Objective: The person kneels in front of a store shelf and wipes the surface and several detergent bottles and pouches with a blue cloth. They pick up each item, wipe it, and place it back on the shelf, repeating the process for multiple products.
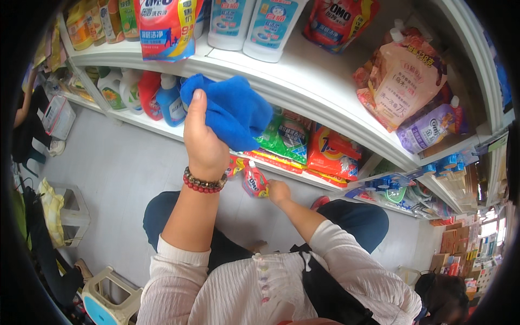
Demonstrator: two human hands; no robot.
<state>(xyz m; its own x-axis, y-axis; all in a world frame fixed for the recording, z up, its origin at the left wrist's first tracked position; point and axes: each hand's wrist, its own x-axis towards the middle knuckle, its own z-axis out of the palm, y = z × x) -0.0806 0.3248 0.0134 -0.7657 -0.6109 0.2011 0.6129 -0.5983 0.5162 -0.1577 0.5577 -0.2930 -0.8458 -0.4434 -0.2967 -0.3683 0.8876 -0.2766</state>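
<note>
My left hand (205, 140), with beaded bracelets at the wrist, is raised before the shelf unit and grips a blue cloth (237, 109), thumb on top. The cloth hangs bunched in front of the upper shelf's edge (284, 89). Lower down, near the floor, my right hand (279, 191) is closed on the bottom end of a red OMO detergent pouch (254, 183) with a white cap. Another red and yellow pouch (235, 165) shows beside it, partly hidden behind my left hand.
White bottles (270, 32), OMO pouches (168, 30) and a pink refill pouch (410, 81) stand on the upper shelf. Below are detergent bottles (172, 101) and powder bags (333, 152). Plastic stools (109, 290) stand on the floor at left; a person (30, 122) is at the far left.
</note>
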